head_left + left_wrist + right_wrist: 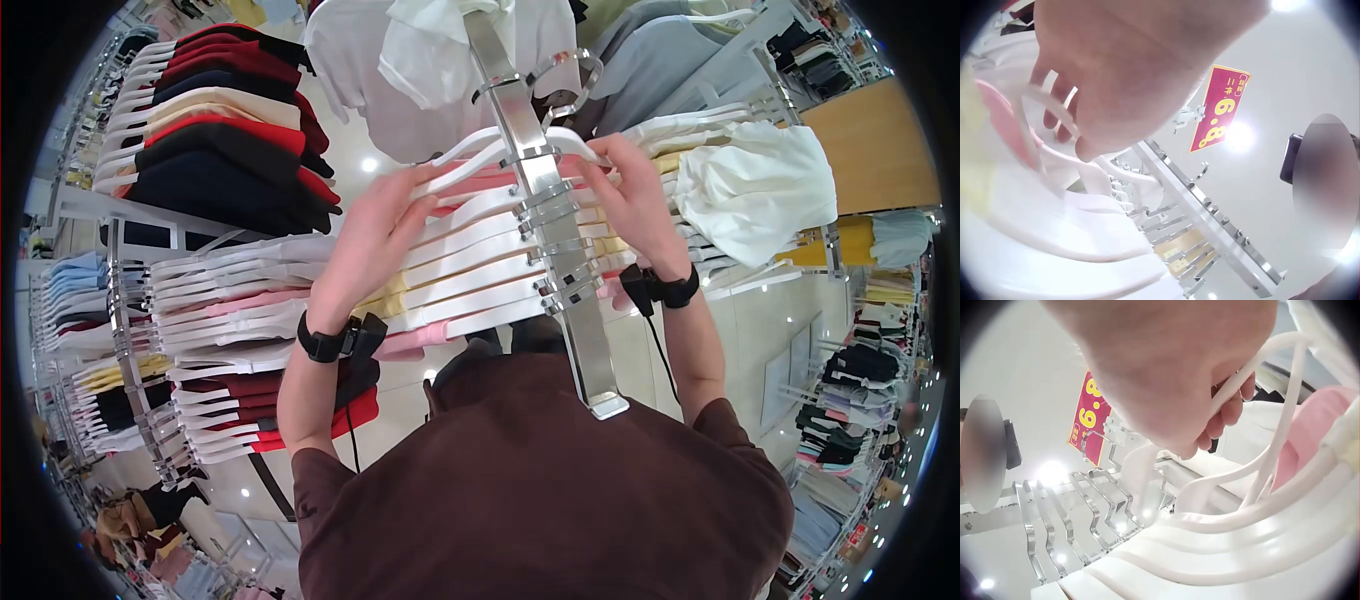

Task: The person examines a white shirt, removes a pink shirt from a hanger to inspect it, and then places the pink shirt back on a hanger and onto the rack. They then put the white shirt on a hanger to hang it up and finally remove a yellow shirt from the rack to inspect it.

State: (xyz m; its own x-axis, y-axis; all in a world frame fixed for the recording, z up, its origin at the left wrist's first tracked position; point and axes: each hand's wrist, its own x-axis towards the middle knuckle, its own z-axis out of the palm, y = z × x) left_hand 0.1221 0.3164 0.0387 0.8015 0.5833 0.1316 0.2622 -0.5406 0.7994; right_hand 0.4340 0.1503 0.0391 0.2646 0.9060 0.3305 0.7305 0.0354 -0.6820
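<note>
In the head view, the left hand [385, 225] grips one arm of a white hanger [465, 168], while the right hand [632, 195] holds a white hanger arm across from it, apparently the same hanger. The metal rail [590, 350] runs between the two hands, with flat metal hooks [560, 213] looped over it. A pink garment [475, 183] shows just inside the left hand, and a row of white garments [480, 237] hangs on the near side of both hands. Both hands would do best to move together and level, so that the hook slides rather than binds.

In the left wrist view, thumb and fingers pinch the hanger arm, with pale cloth close below the hand. A light pinch near the shoulder end should give good control without dragging that cloth.

In the right wrist view, curled fingers wrap another stretch of white hanger; a second bar lies just beside them, and whether it belongs to the same hanger I cannot tell. Separating the two before any push seems wise, since neighbouring hooks crowd the rail beside this hand and could snag.
</note>
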